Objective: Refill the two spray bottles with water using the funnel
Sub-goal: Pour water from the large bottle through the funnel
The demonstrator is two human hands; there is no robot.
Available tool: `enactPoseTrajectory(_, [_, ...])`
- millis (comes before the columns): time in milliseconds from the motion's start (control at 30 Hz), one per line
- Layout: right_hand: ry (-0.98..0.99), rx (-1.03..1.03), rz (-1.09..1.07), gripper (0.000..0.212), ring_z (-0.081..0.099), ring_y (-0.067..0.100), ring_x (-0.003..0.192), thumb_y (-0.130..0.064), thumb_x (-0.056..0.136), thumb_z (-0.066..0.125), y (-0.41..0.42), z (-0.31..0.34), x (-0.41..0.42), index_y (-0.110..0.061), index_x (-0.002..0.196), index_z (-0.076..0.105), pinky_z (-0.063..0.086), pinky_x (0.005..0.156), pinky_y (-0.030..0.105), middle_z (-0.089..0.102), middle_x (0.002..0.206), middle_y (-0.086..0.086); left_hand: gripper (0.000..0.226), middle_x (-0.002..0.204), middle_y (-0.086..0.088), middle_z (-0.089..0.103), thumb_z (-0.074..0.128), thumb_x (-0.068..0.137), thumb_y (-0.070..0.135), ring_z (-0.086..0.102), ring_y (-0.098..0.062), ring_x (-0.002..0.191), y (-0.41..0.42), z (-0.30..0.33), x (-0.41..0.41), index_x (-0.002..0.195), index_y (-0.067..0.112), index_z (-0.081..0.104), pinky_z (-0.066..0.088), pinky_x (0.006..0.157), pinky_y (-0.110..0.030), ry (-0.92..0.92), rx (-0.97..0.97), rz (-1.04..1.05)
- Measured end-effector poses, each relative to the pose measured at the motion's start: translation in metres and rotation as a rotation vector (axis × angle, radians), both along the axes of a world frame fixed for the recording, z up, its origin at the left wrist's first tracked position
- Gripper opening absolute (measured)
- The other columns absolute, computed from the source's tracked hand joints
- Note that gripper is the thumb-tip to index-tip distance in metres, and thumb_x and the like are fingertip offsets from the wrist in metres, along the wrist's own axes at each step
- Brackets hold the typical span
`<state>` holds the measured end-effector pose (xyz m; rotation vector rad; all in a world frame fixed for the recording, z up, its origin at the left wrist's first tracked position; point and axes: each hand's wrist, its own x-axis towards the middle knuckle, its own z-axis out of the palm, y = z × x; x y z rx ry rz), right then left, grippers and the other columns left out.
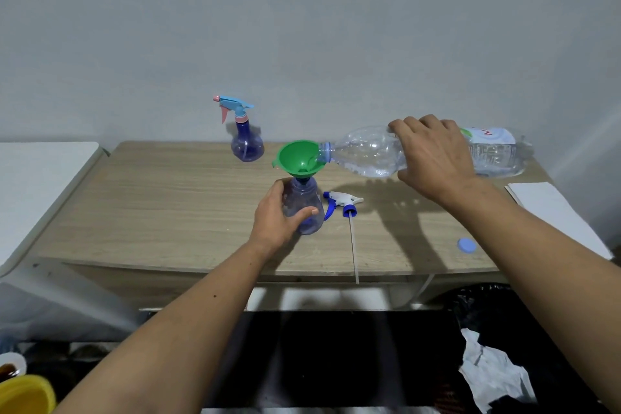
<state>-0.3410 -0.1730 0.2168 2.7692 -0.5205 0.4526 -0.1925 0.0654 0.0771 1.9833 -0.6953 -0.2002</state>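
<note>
Two hands: both busy.
Left hand [280, 218]: wrapped round the open purple see-through spray bottle [304, 208], mid-tabletop [161, 212].
Trigger head: white and blue sprayer [341, 203] lying just right of that bottle, tube past the front edge.
Funnel: green plastic funnel [297, 158] sat in the bottle's neck.
Right hand [433, 158]: gripping the big clear water bottle [366, 153] tipped sideways, mouth in the funnel.
Back edge: second purple spray bottle [245, 141], capped, upright.

funnel [299, 158] in near bottle [304, 208], sprayer [341, 203] right
</note>
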Motion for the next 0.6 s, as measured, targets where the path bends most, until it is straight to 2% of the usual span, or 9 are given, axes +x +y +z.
enactPoseTrajectory(200, [0.015,-0.018,-0.012,0.065,0.059,0.033,0.1,-0.014,0.069,0.084,0.0009,0.0015,-0.0016,-0.017,0.128,0.057,0.044,0.087,0.043,0.067,0.109,0.003,0.076,0.131,-0.001,0.071,0.097,0.078,0.031,0.068,-0.02,0.118,-0.0003,-0.0005,0.0002,0.14,0.014,0.057,0.056,0.106,-0.042,0.001,0.006,0.004])
enactPoseTrajectory(600, [-0.016,0.033,-0.021,0.067,0.06,0.035,0.104,-0.016,0.07,0.085,0.002,0.0023,-0.0026,-0.016,0.13,0.057,0.044,0.09,0.045,0.067,0.113,0.004,0.076,0.132,0.001,0.069,0.096,0.079,0.028,0.066,-0.018,0.121,0.0001,0.0026,-0.002,0.142,0.014,0.056,0.054,0.107,-0.036,0.024,0.011,-0.008])
